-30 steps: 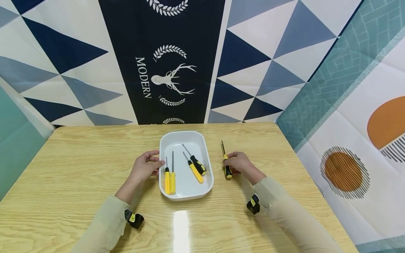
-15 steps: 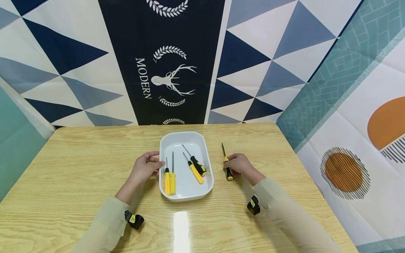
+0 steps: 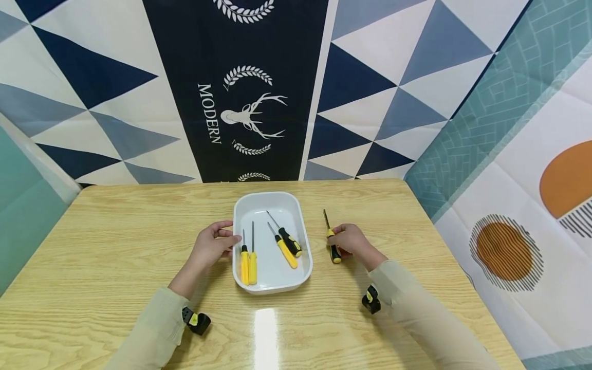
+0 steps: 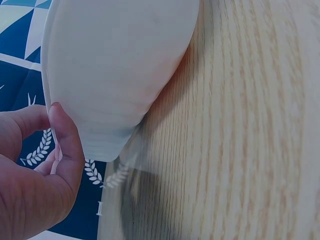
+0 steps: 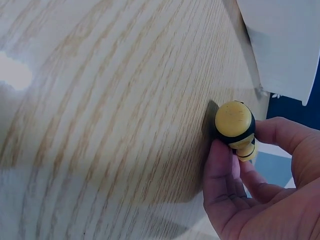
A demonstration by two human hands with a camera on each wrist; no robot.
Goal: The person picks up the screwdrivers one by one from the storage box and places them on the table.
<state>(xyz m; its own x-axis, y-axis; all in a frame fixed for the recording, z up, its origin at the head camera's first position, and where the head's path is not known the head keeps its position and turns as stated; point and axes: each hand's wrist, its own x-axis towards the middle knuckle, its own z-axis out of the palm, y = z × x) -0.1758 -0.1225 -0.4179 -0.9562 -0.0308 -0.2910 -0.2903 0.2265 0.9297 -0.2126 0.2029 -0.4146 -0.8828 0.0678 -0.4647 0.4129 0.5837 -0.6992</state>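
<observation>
At the left side of a white plastic tray (image 3: pixel 268 275), my left hand (image 3: pixel 208 247) pinches the rim between thumb and fingers; the left wrist view shows the tray's outer wall (image 4: pixel 120 60). My right hand (image 3: pixel 353 239) holds a black-and-yellow screwdriver (image 3: pixel 335 254) by its handle, to the right of the tray, shaft pointing away from me. Its round yellow handle end (image 5: pixel 233 119) faces the right wrist camera. Inside the tray lie two yellow-handled screwdrivers (image 3: pixel 252 268) side by side at the left. Another yellow one (image 3: pixel 287 254) and a black-and-yellow one (image 3: pixel 290 242) lie slanted at the right.
The tray stands on a light wood-grain table (image 3: pixel 139 231) near its back edge. Behind the table hangs a patterned cloth (image 3: pixel 250 51), with another cloth (image 3: pixel 518 205) along the right side. Small black cameras (image 3: pixel 196 321) sit at both wrists.
The right hand and its screwdriver have shifted very slightly toward me and to the right, then stayed put. My left hand and the tray look unchanged.
</observation>
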